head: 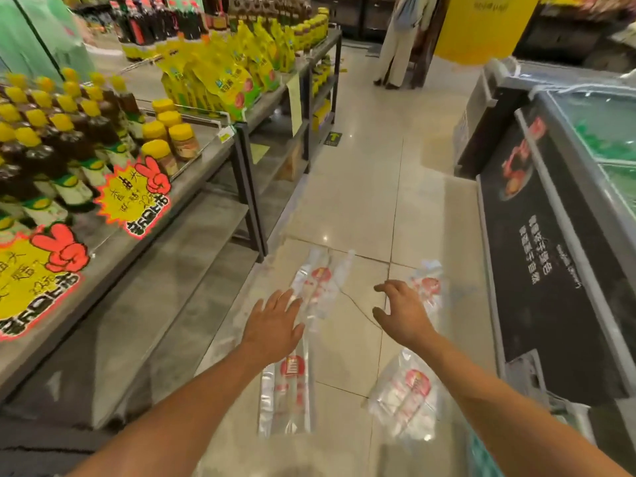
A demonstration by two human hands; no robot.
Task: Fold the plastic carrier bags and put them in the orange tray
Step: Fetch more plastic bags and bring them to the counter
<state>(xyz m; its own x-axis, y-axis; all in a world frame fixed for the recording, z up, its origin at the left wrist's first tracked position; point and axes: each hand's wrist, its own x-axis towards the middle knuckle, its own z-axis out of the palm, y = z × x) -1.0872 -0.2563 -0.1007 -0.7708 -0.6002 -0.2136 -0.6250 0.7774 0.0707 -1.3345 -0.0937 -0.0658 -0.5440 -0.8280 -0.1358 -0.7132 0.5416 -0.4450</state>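
Head view: four plastic bags [287, 390] on tiled floor [361, 201], shop aisle. Left hand [272, 325] fingers spread, right hand [402, 315] loosely curled, both empty. Shelf [155, 304] left, freezer [537, 270] right.

Four carrier bags lie on the floor [361, 201] of the aisle before me, two near and two farther off. The near left bag [287, 390] lies just right of my left forearm, and the far left bag [318, 284] lies beyond it. My left hand [272, 325] is over the place where they meet. The near right bag [406, 397] lies left of my right forearm. The far right bag [428, 287] is partly behind my right hand [401, 315]. A shelf unit [137, 235] carrying bottles [51, 139] runs along my left, a chest freezer [568, 235] along my right. A person [399, 46] stands far ahead.
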